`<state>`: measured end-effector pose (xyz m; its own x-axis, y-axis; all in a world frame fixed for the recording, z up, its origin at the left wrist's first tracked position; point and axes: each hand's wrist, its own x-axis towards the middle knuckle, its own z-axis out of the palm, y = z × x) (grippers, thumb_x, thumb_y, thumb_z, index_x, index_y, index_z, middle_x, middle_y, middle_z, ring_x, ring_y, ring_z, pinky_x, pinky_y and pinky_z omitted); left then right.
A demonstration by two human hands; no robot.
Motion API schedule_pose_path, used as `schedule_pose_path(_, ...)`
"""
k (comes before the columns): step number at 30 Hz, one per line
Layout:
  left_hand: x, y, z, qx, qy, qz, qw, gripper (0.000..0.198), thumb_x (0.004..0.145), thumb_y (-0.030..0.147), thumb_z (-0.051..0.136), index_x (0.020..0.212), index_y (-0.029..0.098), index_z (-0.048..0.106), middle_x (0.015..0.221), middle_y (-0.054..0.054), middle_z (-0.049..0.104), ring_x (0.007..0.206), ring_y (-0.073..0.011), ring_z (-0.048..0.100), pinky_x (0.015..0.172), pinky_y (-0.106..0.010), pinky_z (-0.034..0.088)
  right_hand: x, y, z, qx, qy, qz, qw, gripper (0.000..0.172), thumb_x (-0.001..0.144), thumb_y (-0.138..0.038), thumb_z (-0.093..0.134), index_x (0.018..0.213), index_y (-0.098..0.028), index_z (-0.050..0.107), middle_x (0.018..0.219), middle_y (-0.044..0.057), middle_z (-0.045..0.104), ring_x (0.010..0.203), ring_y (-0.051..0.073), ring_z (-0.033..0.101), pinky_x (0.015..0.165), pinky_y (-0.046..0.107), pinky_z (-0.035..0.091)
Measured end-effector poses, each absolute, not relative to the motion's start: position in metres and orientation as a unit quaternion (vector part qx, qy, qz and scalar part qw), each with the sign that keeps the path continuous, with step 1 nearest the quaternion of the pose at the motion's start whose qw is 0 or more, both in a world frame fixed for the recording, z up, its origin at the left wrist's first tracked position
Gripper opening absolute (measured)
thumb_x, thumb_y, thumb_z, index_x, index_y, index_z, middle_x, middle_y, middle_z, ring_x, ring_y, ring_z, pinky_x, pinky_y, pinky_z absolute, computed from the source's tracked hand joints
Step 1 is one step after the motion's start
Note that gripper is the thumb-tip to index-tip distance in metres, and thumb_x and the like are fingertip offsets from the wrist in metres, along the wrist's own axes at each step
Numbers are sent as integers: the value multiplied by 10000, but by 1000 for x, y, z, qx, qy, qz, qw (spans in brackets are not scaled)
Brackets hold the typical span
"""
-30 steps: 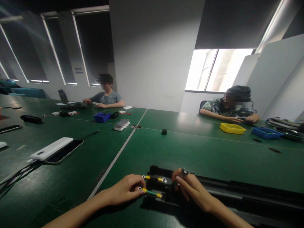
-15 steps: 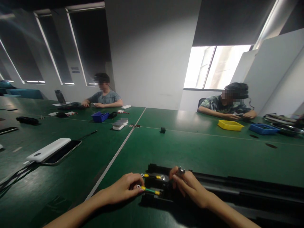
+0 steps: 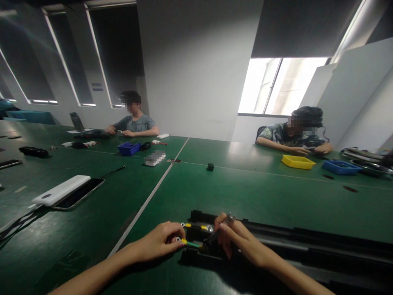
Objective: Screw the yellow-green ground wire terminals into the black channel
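Observation:
A long black housing (image 3: 294,241) lies across the green table in front of me. My left hand (image 3: 159,244) is closed in a pinch on the ring end of a green-and-yellow wire (image 3: 189,243) at the housing's left end. A second yellow-tipped wire (image 3: 196,225) lies just behind it on the housing. My right hand (image 3: 238,239) is closed round a small metal-capped tool (image 3: 229,218), whose dark shaft points down-left into the housing beside the green wire.
A white power bank (image 3: 61,190) and a phone (image 3: 80,194) lie at the left with cables. A small black block (image 3: 210,166) sits mid-table. Two other people work at the far side, beside a blue bin (image 3: 129,148), a yellow tray (image 3: 297,162) and another blue tray (image 3: 340,166).
My right hand has tilted the tool and moved its tip left toward the green wire. The view has shifted slightly; the left hand keeps its pinch.

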<state>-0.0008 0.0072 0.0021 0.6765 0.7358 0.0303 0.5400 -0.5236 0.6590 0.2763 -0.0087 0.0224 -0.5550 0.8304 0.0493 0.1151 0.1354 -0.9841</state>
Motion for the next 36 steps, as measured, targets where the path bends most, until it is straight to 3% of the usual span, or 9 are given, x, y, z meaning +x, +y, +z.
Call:
schedule_pose_path(9,0,8,4,858,373,143,322,128,920,279,552,939,171,618,857,-8,582,760,-165,531,695,-233,391,277,-6,20,-344,-665,561,352,452,915,-613,430,919,-162,470,650,-44,472,475,83,478,458,204,417)
schedule_pose_path(36,0,7,5,866,369,142,306,115,919,269,558,945,171,612,851,-7,595,758,-166,540,709,-246,392,280,-11,23,-369,-713,507,314,410,974,-558,347,895,-175,470,558,-44,483,537,123,460,578,254,394)
